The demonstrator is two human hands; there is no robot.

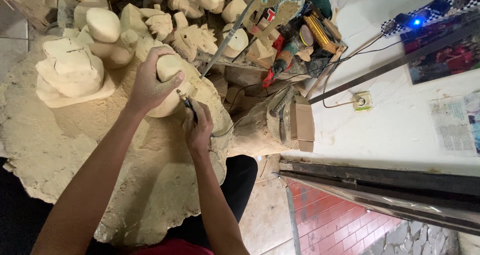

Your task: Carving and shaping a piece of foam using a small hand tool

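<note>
My left hand (150, 85) grips a pale rounded wooden carving (169, 70), held over my dust-covered lap cloth (75, 145). My right hand (199, 127) holds a slim dark rotary tool (188, 104) like a pen, its tip touching the lower side of the carving. A thin cable runs from the tool off to the right. Both hands and forearms are dusted with fine wood powder.
Several unfinished pale carvings (72, 72) lie at the upper left and top. A power tool with a red body (280, 65) and clutter sit at top centre. A wall socket (362, 101) is on the white wall to the right. Red floor tiles (330, 220) show below.
</note>
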